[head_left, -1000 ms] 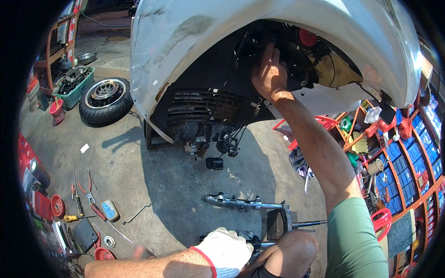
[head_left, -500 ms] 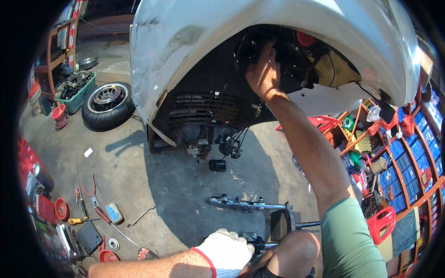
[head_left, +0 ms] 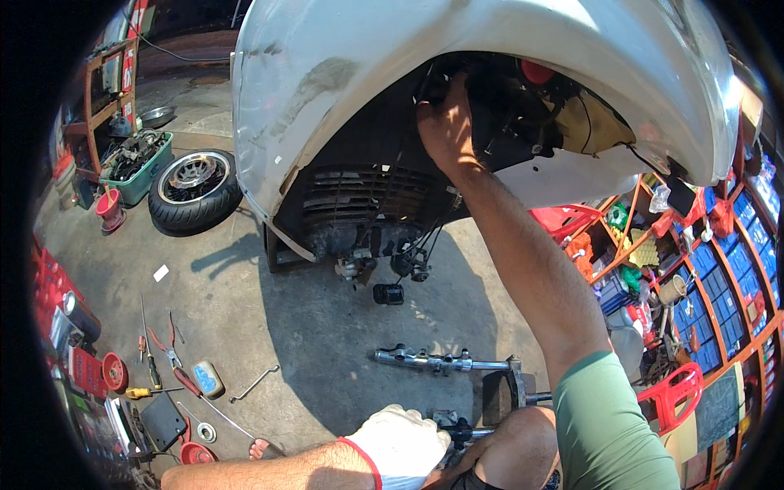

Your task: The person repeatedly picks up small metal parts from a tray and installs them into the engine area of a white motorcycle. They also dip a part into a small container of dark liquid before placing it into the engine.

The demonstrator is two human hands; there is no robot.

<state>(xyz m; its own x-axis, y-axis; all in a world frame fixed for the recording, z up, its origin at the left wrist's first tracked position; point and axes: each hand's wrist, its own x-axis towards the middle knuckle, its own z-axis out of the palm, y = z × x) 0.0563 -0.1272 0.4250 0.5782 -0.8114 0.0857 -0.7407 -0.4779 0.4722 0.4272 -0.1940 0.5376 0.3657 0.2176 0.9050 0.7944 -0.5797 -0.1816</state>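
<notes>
The right hand was raised into the dark engine bay under the white scooter body; its fingers were buried among black parts and cables there, so whether they were clamped on anything could not be told. The left hand, covered by a white glove with a red cuff, was held low near the bent knee; it was pressed against a black metal part at the bottom of the view, with the fingers curled, but the grip itself was hidden. A grey metal shaft was laid on the concrete floor just ahead of that hand; pliers and screwdrivers were scattered well to the left; a loose wheel was lying beside a green crate.
</notes>
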